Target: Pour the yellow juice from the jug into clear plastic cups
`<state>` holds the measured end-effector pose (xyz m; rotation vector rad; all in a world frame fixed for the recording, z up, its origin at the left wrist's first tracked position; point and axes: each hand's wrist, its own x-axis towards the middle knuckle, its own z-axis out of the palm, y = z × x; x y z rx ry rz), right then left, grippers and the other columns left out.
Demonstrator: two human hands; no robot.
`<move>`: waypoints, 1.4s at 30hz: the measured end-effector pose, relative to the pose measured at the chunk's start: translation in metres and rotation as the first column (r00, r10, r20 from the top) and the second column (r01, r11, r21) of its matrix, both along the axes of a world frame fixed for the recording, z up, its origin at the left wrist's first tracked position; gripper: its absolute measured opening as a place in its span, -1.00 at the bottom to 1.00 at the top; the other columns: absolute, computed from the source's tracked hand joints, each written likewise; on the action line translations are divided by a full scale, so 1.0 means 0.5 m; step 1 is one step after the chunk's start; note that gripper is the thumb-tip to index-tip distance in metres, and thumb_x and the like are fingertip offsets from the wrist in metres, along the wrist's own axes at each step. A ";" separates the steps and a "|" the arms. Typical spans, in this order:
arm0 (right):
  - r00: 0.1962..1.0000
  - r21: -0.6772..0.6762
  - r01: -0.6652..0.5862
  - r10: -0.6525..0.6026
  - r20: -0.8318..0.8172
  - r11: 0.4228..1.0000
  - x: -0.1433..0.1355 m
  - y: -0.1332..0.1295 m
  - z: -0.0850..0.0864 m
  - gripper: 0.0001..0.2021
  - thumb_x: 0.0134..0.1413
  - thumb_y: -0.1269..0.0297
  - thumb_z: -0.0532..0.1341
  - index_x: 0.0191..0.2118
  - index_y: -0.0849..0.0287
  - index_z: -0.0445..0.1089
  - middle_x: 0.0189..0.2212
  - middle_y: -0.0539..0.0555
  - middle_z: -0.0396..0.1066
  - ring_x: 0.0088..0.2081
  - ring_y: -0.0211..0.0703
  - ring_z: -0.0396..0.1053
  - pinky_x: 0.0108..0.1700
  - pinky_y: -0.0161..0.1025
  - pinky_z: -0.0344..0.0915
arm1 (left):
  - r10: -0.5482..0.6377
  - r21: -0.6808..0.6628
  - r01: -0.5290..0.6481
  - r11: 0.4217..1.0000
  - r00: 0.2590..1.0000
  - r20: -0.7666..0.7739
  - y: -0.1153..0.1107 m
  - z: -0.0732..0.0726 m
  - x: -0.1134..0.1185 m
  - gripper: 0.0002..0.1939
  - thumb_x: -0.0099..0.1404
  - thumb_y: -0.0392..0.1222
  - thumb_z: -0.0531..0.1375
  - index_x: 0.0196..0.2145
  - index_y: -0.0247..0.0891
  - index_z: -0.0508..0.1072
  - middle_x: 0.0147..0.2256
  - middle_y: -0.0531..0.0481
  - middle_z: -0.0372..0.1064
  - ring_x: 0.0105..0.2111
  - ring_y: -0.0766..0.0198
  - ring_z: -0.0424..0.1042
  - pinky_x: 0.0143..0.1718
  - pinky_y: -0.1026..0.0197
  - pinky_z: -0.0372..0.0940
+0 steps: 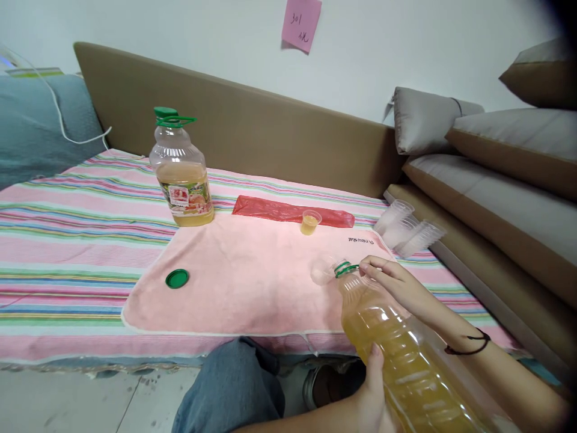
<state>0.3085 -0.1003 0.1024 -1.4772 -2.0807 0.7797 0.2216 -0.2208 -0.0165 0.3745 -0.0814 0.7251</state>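
A large clear bottle of yellow liquid (406, 355) is tilted, its uncapped mouth pointing up-left beside a small clear cup (321, 270). My left hand (372, 391) grips the bottle's lower side, with the thumb on top. My right hand (390, 276) pinches the green ring handle at the bottle's neck. A green cap (177, 278) lies on the pink cloth (243, 276). Farther back, another small cup (310, 222) holds some yellow liquid.
A second large bottle (183, 180) with a green cap stands at the back left. Behind the cloth lies a red plastic bag (288, 211). Stacked clear cups (408, 231) lie at the right, near piled cushions (500, 198). A brown board (243, 114) runs along the back.
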 end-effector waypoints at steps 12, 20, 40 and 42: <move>1.000 0.014 -0.004 0.003 0.016 1.000 -0.003 0.004 -0.002 -0.65 0.22 -0.02 0.04 -0.39 0.12 0.34 -0.41 0.02 0.37 -0.28 -0.08 0.31 -0.19 -0.17 0.22 | 0.028 0.004 -0.028 1.000 1.000 0.002 -0.002 -0.008 0.004 -0.06 0.18 0.50 -0.13 0.24 -0.28 0.23 0.20 -0.21 0.25 0.26 -0.11 0.11 0.28 -0.18 -0.09; 1.000 -0.007 -0.010 0.010 0.024 1.000 -0.005 0.003 0.000 -0.65 0.23 -0.02 0.03 -0.39 0.12 0.33 -0.41 0.01 0.35 -0.28 -0.09 0.31 -0.19 -0.17 0.22 | 0.035 -0.001 -0.035 0.999 0.999 0.001 -0.001 -0.008 0.004 -0.06 0.18 0.50 -0.13 0.23 -0.27 0.23 0.20 -0.21 0.26 0.26 -0.10 0.11 0.29 -0.18 -0.12; 1.000 -0.030 -0.017 0.017 0.017 0.999 -0.003 0.005 -0.003 -0.65 0.23 -0.03 0.03 -0.39 0.13 0.30 -0.42 0.00 0.29 -0.30 -0.11 0.27 -0.22 -0.19 0.16 | 0.018 0.017 -0.018 1.000 1.000 -0.004 -0.004 -0.008 0.000 -0.06 0.18 0.50 -0.14 0.25 -0.25 0.20 0.21 -0.19 0.23 0.27 -0.08 0.11 0.29 -0.15 -0.10; 1.000 -0.029 -0.012 0.012 0.018 1.000 -0.004 0.004 -0.002 -0.64 0.22 -0.04 0.03 -0.40 0.12 0.29 -0.44 -0.01 0.28 -0.31 -0.11 0.26 -0.22 -0.19 0.16 | 0.018 0.010 -0.018 1.000 1.000 0.000 -0.005 -0.006 0.000 -0.06 0.18 0.50 -0.14 0.25 -0.26 0.21 0.21 -0.19 0.24 0.27 -0.08 0.11 0.29 -0.15 -0.11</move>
